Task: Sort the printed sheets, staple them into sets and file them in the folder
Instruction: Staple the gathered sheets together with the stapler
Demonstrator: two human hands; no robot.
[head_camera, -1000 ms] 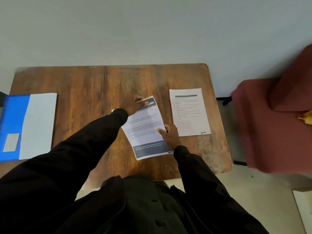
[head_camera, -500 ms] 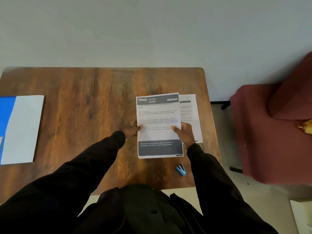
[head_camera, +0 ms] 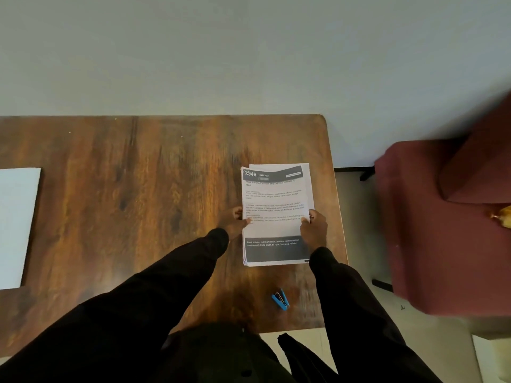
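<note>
A stack of printed sheets with dark header and footer bands lies on the right part of the wooden table. My left hand pinches its left edge and my right hand pinches its right edge. Sheets underneath peek out along the top and left edges. A small blue stapler lies on the table nearer to me, below the stack, touched by neither hand. The pale inner side of the folder shows at the far left edge.
A dark red upholstered chair stands close to the right of the table, with a yellowish object on its seat. A grey wall runs behind the table. The table's right edge is a short way from my right hand.
Both hands carried the top sheets to the right and set them over the sheets that lay at the table's right side. The view has shifted right, leaving less of the folder visible.
</note>
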